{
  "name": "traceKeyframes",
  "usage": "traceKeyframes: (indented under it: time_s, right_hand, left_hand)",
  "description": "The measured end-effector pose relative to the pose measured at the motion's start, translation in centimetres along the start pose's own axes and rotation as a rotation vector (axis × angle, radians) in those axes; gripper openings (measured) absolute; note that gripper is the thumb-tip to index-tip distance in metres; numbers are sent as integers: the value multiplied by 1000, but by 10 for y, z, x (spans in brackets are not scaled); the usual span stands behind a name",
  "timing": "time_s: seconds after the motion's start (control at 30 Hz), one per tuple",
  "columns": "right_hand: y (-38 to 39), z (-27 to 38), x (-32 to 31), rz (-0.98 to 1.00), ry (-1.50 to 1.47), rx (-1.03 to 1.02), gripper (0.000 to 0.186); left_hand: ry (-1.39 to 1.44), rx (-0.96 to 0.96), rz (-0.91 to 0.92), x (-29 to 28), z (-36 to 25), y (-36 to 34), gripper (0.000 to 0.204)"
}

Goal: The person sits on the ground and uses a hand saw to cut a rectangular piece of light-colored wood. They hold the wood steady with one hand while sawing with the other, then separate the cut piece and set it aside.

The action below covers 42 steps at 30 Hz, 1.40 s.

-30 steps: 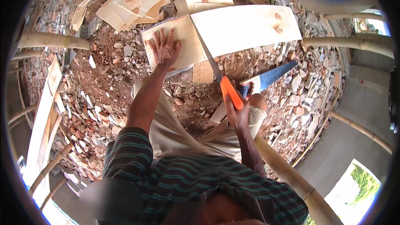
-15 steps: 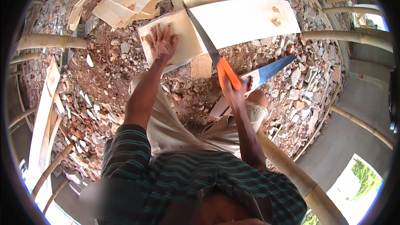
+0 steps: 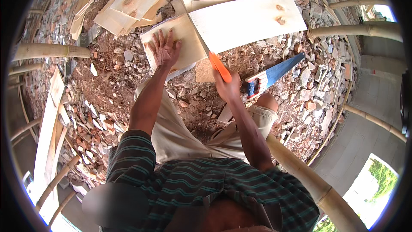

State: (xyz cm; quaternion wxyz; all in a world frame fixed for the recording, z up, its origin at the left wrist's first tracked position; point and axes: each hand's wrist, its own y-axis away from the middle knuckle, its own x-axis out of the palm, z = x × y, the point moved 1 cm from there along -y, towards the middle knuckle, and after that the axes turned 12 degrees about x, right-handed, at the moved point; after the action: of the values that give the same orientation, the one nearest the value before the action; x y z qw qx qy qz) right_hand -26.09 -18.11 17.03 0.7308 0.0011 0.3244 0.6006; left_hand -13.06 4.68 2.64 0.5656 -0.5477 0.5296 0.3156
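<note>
My left hand [image 3: 165, 51] lies flat with fingers spread on the left part of a pale wooden board [image 3: 187, 52]. Gripped in my right hand [image 3: 228, 87] is the orange handle of a handsaw [image 3: 220, 67]. Its blade points away from me along the line between that left part and the long, bright right part of the board [image 3: 249, 22]. Whether the two parts are still joined under the blade I cannot tell. A second handsaw [image 3: 279, 71], with a blue blade and a red, white and blue handle, rests on the rubble to the right of my right hand.
Stacked wood pieces [image 3: 133, 6] lie at the far left. Broken brick and stone rubble [image 3: 105, 81] covers the ground. Bamboo poles [image 3: 358, 31] stick in from both sides, and one thick bamboo pole [image 3: 309, 180] runs beside my right arm. A grey wall [image 3: 369, 103] stands at right.
My right hand has moved forward and left, pushing the handsaw further along the board, and the blade now looks edge-on. My left hand stays pressed on the wood.
</note>
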Motion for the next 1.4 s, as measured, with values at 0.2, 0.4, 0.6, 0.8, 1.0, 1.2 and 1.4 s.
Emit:
traceKeyframes:
  time_s: [0.2, 0.4, 0.6, 0.8, 1.0, 1.2, 1.4]
  right_hand:
    - [-8, 12, -4, 13, -2, -40, 21]
    - [24, -17, -18, -140, -90, -193, 27]
    - [-45, 9, 19, -2, -32, -229, 26]
    - [50, -21, -32, -118, -110, -285, 28]
    - [-61, 33, 26, -18, -122, -244, 30]
    - [61, -12, -39, -121, -90, -161, 21]
    - [-28, 18, 6, -8, -67, -104, 29]
  left_hand:
    - [80, -10, 66, -1, 2, -4, 68]
    - [63, -17, 91, -2, 2, 1, 68]
    - [13, -39, 93, -7, -2, -5, 67]
    - [72, -18, 25, 6, 6, -1, 67]
    - [23, -37, 85, -4, 0, -5, 66]
    - [52, -47, 54, -3, 0, 0, 66]
    - [34, -41, 104, -8, -2, 4, 67]
